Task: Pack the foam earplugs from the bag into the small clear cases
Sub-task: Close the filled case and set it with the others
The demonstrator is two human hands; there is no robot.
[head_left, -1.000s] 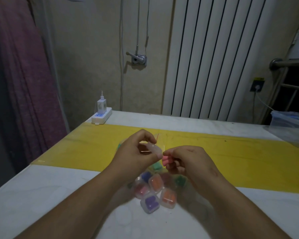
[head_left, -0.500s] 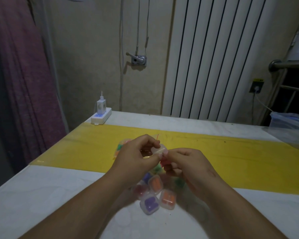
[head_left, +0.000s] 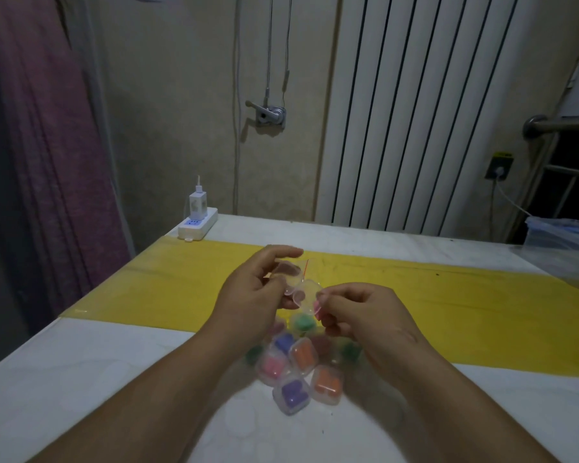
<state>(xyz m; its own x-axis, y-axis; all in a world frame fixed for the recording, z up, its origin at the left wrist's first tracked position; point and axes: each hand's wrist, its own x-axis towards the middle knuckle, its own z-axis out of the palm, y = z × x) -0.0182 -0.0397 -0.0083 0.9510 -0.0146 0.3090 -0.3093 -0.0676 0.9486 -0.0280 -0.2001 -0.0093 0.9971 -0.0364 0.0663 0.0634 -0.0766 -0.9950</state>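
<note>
Packing partly done. Above the cluster of filled cases [head_left: 301, 372] on the tabletop [head_left: 97, 379], the left hand [head_left: 251, 295] grips an open clear case [head_left: 303, 290]. The right hand [head_left: 358, 315] pinches a pink earplug [head_left: 317, 309] beside it. Several cases look full; this one is probably unfinished.

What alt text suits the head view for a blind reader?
Over a white table, the left hand holds a small clear case while the right hand pinches a pink earplug beside it; filled cases cluster below.
</note>
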